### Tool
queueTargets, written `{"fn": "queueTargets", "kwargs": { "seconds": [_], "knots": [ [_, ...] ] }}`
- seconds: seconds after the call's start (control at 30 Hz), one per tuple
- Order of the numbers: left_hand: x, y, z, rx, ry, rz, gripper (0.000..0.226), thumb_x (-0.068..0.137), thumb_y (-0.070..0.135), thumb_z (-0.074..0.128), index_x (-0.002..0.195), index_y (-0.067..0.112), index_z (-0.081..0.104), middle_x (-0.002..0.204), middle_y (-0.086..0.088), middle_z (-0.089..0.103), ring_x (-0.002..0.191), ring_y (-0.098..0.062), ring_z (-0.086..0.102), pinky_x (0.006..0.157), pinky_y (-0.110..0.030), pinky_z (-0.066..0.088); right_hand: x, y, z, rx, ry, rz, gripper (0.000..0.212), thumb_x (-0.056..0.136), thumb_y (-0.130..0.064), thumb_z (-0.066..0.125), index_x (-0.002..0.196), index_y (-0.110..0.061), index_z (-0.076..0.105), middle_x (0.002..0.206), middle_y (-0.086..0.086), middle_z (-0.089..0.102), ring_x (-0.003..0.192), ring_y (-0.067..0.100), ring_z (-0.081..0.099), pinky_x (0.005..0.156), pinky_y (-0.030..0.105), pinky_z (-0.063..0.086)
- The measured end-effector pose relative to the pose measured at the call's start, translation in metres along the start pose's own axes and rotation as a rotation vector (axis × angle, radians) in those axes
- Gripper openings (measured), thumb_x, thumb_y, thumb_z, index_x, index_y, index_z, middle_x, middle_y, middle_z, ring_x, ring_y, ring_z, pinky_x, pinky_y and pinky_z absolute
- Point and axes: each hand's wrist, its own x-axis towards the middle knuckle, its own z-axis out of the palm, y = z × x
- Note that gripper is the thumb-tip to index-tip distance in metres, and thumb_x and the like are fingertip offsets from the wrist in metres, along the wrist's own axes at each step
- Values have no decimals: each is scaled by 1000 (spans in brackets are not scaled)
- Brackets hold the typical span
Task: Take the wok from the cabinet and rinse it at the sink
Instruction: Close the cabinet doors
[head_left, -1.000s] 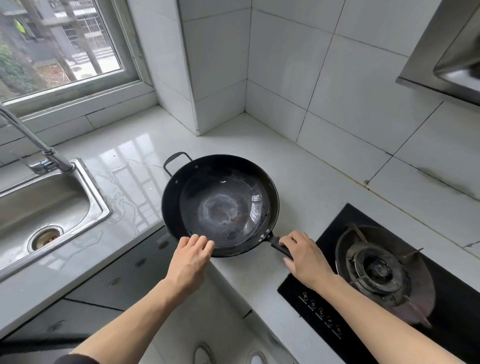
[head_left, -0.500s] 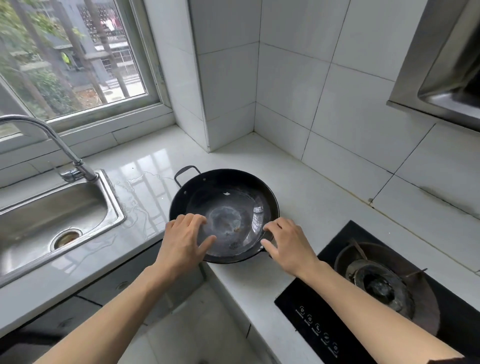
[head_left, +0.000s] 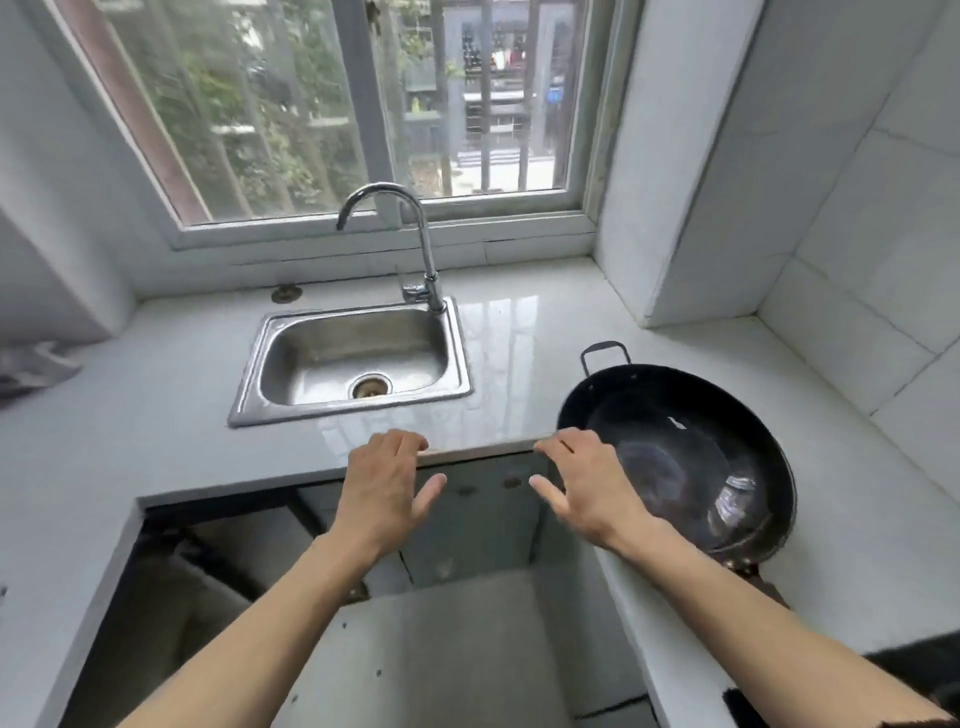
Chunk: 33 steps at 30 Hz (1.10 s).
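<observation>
Sitting on the white table (head_left: 519, 338) to the right of the steel sink (head_left: 291, 410), the black wok (head_left: 691, 457) rests upright with its small loop handle toward the wall. The left hand (head_left: 387, 488) hovers at the table's front edge, fingers loosely spread and holding nothing. The right hand (head_left: 587, 483) is just beside the wok's near rim, fingers apart, empty. A curved faucet (head_left: 423, 249) stands behind the sink, below the window (head_left: 332, 104).
</observation>
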Motion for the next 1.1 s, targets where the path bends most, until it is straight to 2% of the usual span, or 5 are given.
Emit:
{"fn": "queueTargets", "kwargs": {
  "seconds": [0.13,0.37,0.57,0.93,1.1],
  "knots": [
    [-21,-70,-19,-9,95,-118,41,85,47,63,113,18,59,111,1,61,101,-22,57,87,-38,44,55,-66,19,4,-31,-136,42,92,-43,57,129,-23,54,132,2,51,122,24,43,101,41,35],
    [-103,-175,-54,18,220,-402,39,83,46,65,107,16,59,102,-2,60,91,-23,56,79,-38,46,119,-205,77,-5,-172,-441,42,92,-42,58,130,-23,55,134,3,51,123,25,43,99,42,36],
    [-188,-228,-77,63,260,-716,39,84,47,61,110,19,57,109,2,59,101,-24,54,83,-38,45,137,-308,121,12,-302,-733,41,92,-42,55,128,-24,53,131,1,51,121,24,43,97,39,35],
    [-272,-223,-59,88,272,-1192,36,89,46,60,114,20,55,115,6,56,107,-18,52,91,-33,45,143,-416,195,55,-591,-1137,51,95,-46,49,140,-25,43,143,-2,42,132,20,33,110,39,30],
    [-287,-194,-37,64,269,-1463,38,93,46,54,122,22,50,122,8,52,113,-14,47,97,-29,42,142,-438,230,31,-723,-1319,49,93,-44,51,137,-23,44,134,-1,46,123,22,40,101,37,36]
  ]
}}
